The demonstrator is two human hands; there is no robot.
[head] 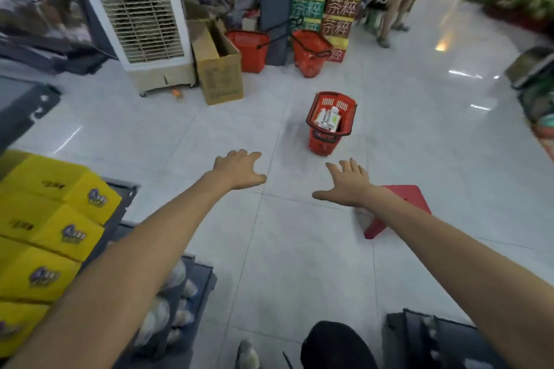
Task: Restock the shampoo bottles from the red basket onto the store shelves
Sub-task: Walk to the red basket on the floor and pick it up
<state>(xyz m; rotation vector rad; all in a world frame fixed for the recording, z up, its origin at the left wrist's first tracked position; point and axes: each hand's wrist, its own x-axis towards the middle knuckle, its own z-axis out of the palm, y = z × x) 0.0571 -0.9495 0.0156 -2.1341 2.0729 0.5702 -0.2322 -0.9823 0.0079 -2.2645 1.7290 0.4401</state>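
Both hands, left hand (238,169) and right hand (347,183), reach out empty with fingers spread; the person should close on the red basket (325,145) ahead and lift it level by its rim; the shampoo bottles (328,118) stand loose inside.

Glossy white tiled floor (299,263) reflects overhead light, with a white air cooler (135,24) beside a cardboard box (220,69).

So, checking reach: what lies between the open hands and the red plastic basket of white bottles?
Head view: only bare white floor tile between the left hand, the right hand and the red plastic basket.
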